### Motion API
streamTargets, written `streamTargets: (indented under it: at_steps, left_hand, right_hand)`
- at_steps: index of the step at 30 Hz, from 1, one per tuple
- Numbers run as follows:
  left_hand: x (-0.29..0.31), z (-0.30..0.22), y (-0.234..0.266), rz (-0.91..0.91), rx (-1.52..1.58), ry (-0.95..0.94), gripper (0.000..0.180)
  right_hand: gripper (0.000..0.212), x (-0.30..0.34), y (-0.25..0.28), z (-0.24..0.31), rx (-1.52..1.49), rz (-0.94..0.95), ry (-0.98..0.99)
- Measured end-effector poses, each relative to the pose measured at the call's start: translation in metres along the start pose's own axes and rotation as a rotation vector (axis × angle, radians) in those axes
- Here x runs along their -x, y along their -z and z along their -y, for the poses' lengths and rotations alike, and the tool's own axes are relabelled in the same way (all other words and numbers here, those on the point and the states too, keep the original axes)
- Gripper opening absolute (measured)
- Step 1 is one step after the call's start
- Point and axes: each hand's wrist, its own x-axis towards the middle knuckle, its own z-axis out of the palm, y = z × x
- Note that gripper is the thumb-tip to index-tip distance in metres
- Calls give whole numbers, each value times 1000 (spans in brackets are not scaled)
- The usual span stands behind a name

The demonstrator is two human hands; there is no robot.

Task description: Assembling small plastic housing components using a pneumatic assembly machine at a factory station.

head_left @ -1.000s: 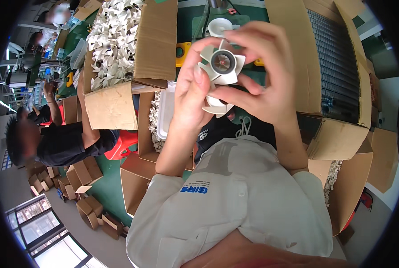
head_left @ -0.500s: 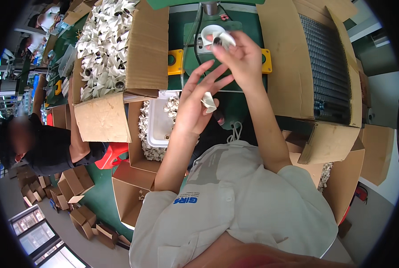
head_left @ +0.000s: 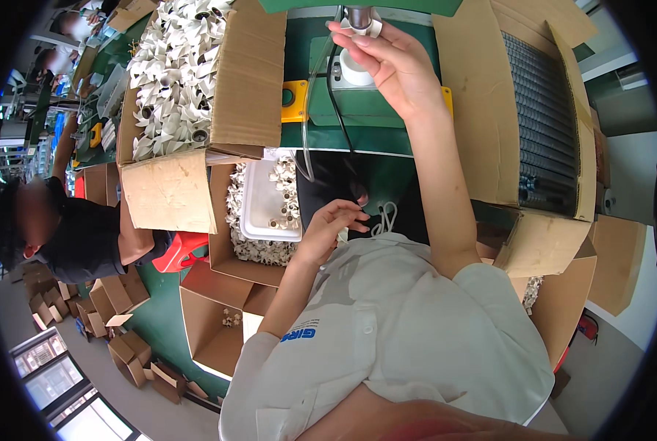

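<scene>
A white fan [head_left: 375, 29], gripped by the right hand [head_left: 396, 65], has been raised to the metal post [head_left: 358, 16], apparently being fitted there, while the left hand [head_left: 331, 226], half-curled, is lowered well away from it, contents unclear.

Factory workshop here, clearly: green counter [head_left: 387, 141] under the right grip [head_left: 398, 70], yellow button box [head_left: 295, 110] to its left, then a carton [head_left: 249, 81] (heaped with white bladed parts [head_left: 173, 77]!), a co-worker [head_left: 86, 239] beyond.

Two hands [head_left: 334, 228] [head_left: 402, 72], two yellow button boxes [head_left: 295, 110] [head_left: 448, 101], one white tray [head_left: 259, 207] and one round white cup [head_left: 354, 73] show. One fan wheel [head_left: 375, 29] is at the right hand; the heaped wheels [head_left: 174, 88] are uncountable.
</scene>
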Motion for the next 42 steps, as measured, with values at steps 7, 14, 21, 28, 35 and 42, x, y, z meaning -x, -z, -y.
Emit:
streamTargets:
  at_steps: [7,14,21,28,35,42]
  left_hand:
    - [-7,-32,-12,35,-163,-75,21]
    - [-11,-120,-51,-144,-1325,-787,36]
    - [-41,-136,-34,-689,-1914,-562,41]
    - [-48,-146,-37,-615,-2031,-566,33]
    - [-55,-144,-35,-623,-2033,-700,22]
    - [-57,-147,-41,-640,-1913,-596,24]
  right_hand:
    - [29,13,-8,6,-85,65,-33]
    - [22,45,25,14,632,-141,40]
    - [27,114,47,4,1707,-247,466]
    - [34,127,34,15,1896,-176,345]
    - [39,117,18,21,2026,-9,249]
    - [41,97,12,0,2129,-31,261]
